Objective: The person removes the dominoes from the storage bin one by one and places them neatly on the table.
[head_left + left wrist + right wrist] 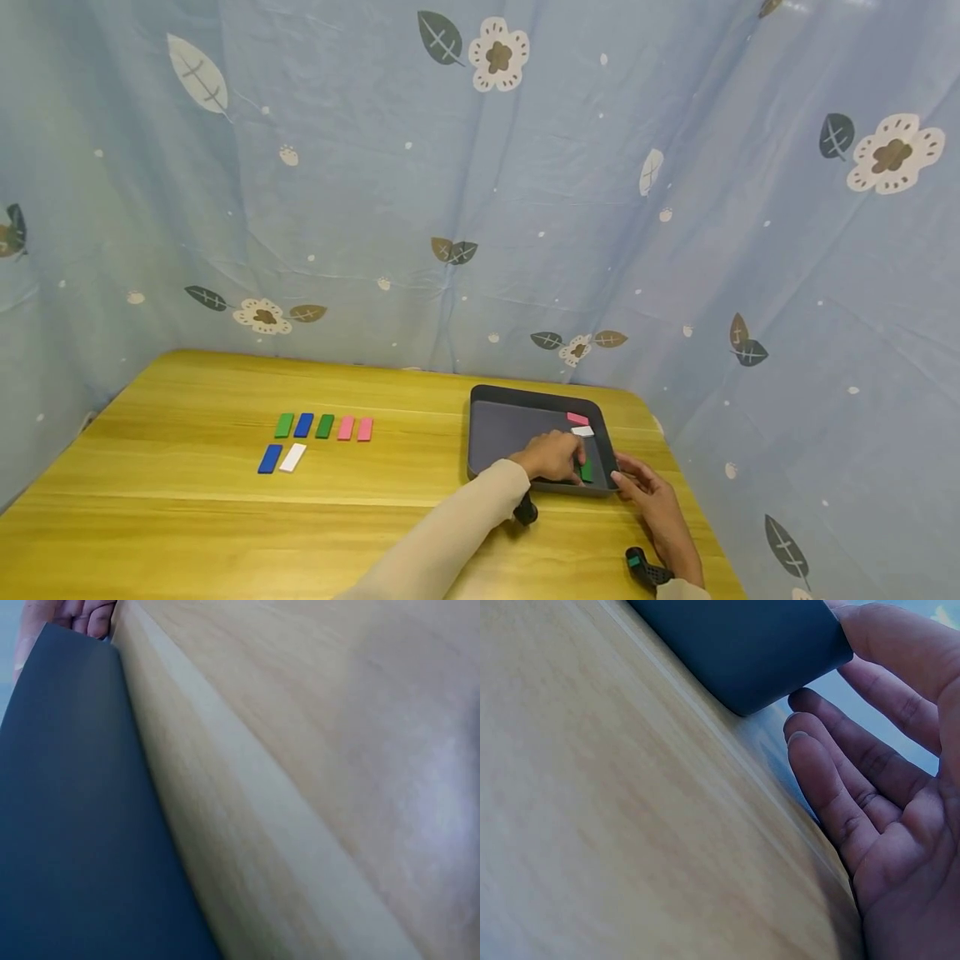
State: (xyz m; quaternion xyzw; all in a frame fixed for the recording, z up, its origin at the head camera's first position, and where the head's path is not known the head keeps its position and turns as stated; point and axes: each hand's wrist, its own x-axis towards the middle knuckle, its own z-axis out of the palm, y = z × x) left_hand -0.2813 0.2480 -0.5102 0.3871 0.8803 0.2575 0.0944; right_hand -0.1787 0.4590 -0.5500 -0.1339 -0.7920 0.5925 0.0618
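Observation:
A dark grey tray stands at the right of the table. My left hand reaches into it over the front wall with bent fingers, its fingertips low beside a dark green tile; I cannot tell whether it holds a tile. Farther back in the tray lie a white tile and a pink tile. My right hand holds the tray's front right corner, thumb at the rim and index finger along the outside. Its other fingers hang loosely beside the tray wall in the right wrist view.
Left of the tray, a back row on the table has a light green tile, a blue tile, a dark green tile and two pink ones. In front lie another blue tile and a white tile. A patterned curtain hangs behind.

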